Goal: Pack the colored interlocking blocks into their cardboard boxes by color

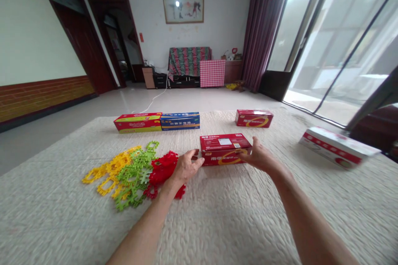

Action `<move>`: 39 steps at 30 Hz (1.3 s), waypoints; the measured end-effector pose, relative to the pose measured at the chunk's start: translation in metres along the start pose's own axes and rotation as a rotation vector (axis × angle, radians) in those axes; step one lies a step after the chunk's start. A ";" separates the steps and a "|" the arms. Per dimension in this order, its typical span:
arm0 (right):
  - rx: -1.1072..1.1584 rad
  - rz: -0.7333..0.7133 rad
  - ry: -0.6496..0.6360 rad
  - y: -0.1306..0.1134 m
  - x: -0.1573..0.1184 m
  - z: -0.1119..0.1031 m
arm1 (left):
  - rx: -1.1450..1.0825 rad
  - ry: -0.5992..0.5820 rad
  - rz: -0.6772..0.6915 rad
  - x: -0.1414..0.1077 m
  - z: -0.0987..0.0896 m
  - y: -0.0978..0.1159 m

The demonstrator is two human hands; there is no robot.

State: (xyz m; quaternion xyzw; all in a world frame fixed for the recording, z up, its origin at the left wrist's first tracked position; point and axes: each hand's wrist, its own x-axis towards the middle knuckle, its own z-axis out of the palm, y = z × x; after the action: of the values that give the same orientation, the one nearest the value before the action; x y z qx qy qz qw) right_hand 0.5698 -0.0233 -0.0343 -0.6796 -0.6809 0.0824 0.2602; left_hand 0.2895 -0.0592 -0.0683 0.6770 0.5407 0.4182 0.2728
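A red box [226,149] with a white label on top rests on the quilted cover between my hands. My left hand [186,167] is at its left end, fingers apart, the thumb close to the lower front corner. Something dark red shows between those fingers; I cannot make out what. At the other end my right hand [261,157] has its thumb over the box's front face and its fingers stretched up beside the end. Left of my left forearm lie flat plastic linking pieces: red pieces [164,166], green pieces [133,174] and yellow pieces [116,165], partly overlapping.
Farther back, a red-and-yellow box [138,123] stands end to end with a blue box [180,121]. Another red box [254,119] is behind to the right. A white-and-red box [337,148] lies at the right. The quilted cover [233,215] spreads beneath everything.
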 end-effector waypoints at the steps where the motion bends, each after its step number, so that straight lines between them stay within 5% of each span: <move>1: -0.017 0.007 0.035 -0.003 -0.002 -0.003 | 0.016 -0.032 0.012 -0.001 0.001 0.001; 6: -0.069 -0.241 0.102 -0.038 -0.018 -0.006 | 0.079 -0.075 0.057 -0.004 0.004 0.010; 11: -0.143 -0.299 0.119 -0.069 -0.040 0.032 | 0.144 -0.049 0.093 -0.004 0.006 0.008; 15: -0.195 -0.301 0.240 -0.066 -0.038 0.059 | 0.264 0.001 0.080 -0.004 0.014 0.001; 33: -0.226 -0.243 0.273 -0.052 0.141 0.107 | 0.167 -0.079 0.023 0.001 0.012 -0.019; 39: -0.099 -0.285 0.324 -0.043 0.177 0.122 | 0.172 -0.074 0.056 0.001 0.013 -0.023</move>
State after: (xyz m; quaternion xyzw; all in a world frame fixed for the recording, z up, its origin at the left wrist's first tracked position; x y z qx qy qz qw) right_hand 0.4849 0.1749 -0.0754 -0.5929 -0.7224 -0.0992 0.3415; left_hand 0.2896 -0.0509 -0.0935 0.7278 0.5449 0.3526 0.2214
